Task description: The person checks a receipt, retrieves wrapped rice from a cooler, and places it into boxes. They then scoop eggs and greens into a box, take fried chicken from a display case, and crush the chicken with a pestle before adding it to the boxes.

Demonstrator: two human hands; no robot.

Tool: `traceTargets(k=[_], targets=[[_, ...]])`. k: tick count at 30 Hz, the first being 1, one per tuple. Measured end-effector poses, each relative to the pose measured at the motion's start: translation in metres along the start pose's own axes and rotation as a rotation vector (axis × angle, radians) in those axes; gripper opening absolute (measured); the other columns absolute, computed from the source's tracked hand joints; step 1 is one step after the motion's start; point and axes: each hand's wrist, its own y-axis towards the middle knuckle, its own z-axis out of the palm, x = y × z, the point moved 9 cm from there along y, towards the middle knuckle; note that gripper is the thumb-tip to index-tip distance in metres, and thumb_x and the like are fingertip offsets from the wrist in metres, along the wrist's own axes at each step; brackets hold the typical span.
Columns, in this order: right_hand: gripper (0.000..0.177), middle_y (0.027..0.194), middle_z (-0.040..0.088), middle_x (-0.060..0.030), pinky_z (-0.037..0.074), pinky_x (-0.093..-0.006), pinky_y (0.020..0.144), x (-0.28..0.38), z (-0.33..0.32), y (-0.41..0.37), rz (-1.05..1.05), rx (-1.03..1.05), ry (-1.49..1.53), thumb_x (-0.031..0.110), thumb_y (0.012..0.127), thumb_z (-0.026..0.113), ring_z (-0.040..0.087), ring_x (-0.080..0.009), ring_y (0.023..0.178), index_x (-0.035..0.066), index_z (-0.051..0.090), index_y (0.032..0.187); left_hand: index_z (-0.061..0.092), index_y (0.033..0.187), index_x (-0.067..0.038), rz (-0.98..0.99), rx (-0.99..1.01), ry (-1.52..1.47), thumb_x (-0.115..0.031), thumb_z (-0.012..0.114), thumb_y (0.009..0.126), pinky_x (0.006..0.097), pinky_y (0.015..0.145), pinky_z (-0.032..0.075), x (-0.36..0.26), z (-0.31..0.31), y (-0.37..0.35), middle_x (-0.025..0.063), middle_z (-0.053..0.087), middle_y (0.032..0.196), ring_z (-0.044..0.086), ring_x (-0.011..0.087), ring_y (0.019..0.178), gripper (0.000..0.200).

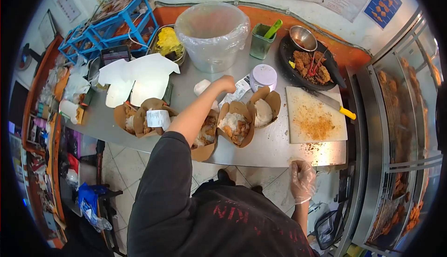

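Observation:
My bare left hand [226,84] is stretched across the steel table, its fingers closed beside a white printed packet [242,87]; whatever they hold is hidden. Just right of it stands a tub with a pale purple lid [263,77]. My right hand [302,181], in a clear plastic glove, hangs at the table's front edge, fingers curled with nothing visible in them. Beneath and beside my left forearm are several open brown paper food boxes with rice, such as this box [235,126] with fried pieces on top and this box [263,112] with plain rice. A printed label [158,119] lies over a box at the left.
A cutting board [316,122] with crumbs and a yellow-handled knife [347,113] lies right. Behind are a plastic-lined bucket [212,38], a green container [261,43] and a black dish [316,82] of fried chicken. White takeaway boxes [139,80] stand left; a glass display cabinet [400,131] borders the right.

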Motion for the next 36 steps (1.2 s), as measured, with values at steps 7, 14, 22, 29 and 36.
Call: traceTargets(k=[7, 14, 22, 29, 36], targets=[[0.005, 0.073, 0.062, -0.0144, 0.048, -0.0365, 0.060, -0.002, -0.012, 0.005, 0.037, -0.106, -0.014, 0.003, 0.080, 0.065, 0.060, -0.0284, 0.063, 0.002, 0.062, 0.084, 0.067, 0.106, -0.004, 0.242, 0.019, -0.788, 0.005, 0.057, 0.068, 0.0299, 0.065, 0.048, -0.025, -0.020, -0.033, 0.0069, 0.067, 0.086, 0.058, 0.0147, 0.070, 0.040], [0.004, 0.075, 0.063, -0.0121, 0.048, -0.0359, 0.063, 0.020, 0.015, 0.053, -0.070, -0.033, 0.010, 0.005, 0.082, 0.064, 0.060, -0.0265, 0.067, 0.004, 0.063, 0.085, 0.041, 0.137, 0.002, 0.636, -0.314, -1.393, 0.014, 0.050, 0.074, 0.0252, 0.089, 0.044, -0.099, -0.135, -0.206, 0.0078, 0.051, 0.126, 0.054, 0.0100, 0.100, 0.065], [0.014, 0.084, 0.065, -0.0132, 0.050, -0.0337, 0.069, 0.107, 0.036, 0.106, -0.261, 0.097, 0.272, 0.010, 0.085, 0.063, 0.063, -0.0229, 0.074, 0.001, 0.062, 0.096, 0.036, 0.141, 0.001, 0.566, -0.909, -1.420, 0.016, 0.053, 0.076, 0.0214, 0.075, 0.042, -0.086, -0.141, -0.292, 0.0080, 0.033, 0.140, 0.049, 0.0055, 0.083, 0.068], [0.024, 0.104, 0.063, -0.0122, 0.046, -0.0325, 0.083, 0.163, 0.064, 0.104, -0.388, 0.399, 0.791, 0.011, 0.086, 0.063, 0.058, -0.0181, 0.093, -0.002, 0.061, 0.106, 0.032, 0.142, 0.002, 0.526, -0.961, -1.523, 0.018, 0.052, 0.076, 0.0237, 0.083, 0.046, -0.078, -0.131, -0.315, 0.0074, 0.034, 0.138, 0.052, 0.0075, 0.094, 0.070], [0.012, 0.083, 0.065, -0.0090, 0.047, -0.0296, 0.068, 0.183, 0.083, 0.090, -0.308, 0.497, 0.746, 0.007, 0.086, 0.062, 0.059, -0.0161, 0.072, 0.000, 0.065, 0.095, 0.033, 0.141, 0.002, 0.564, -1.001, -1.453, 0.018, 0.049, 0.076, 0.0274, 0.087, 0.047, -0.064, -0.142, -0.338, 0.0077, 0.034, 0.137, 0.053, 0.0100, 0.099, 0.069]])
